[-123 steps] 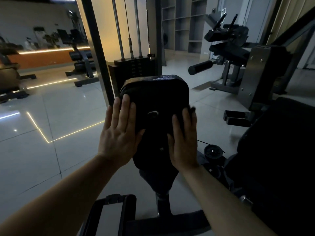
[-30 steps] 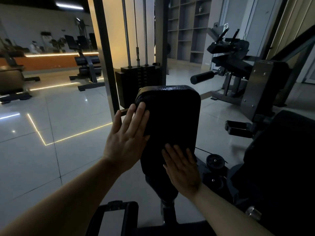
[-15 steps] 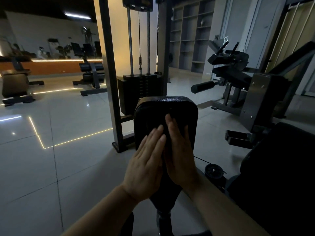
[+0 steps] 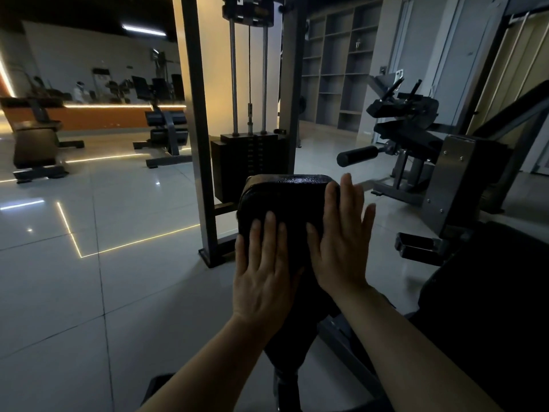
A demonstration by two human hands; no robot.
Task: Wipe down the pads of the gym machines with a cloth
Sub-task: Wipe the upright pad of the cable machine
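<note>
We take the black pad [image 4: 285,200] as our landmark: it stands upright on its post in the middle of the view, its textured top edge catching a little light. Our left hand [image 4: 263,278] lies flat against the lower left part of the pad's face, fingers [image 4: 269,233] straight and close together, pointing up, gripping nothing. Our right hand [image 4: 341,242] lies along the pad's right edge, palm toward the pad, fingers straight and slightly spread; the longest fingertip reaches the pad's top right corner, and the outer fingers stick out past the edge over the floor. Whether a cloth lies under either palm we cannot tell; the pad is dark and none shows.

Directly behind the pad stands a weight stack [image 4: 249,162] in a tall grey frame [image 4: 197,129]. To the pad's right and farther back is another machine with a foam roller [image 4: 356,156]. Far to the pad's left, benches [image 4: 35,141] stand on the glossy tiled floor [image 4: 89,278].
</note>
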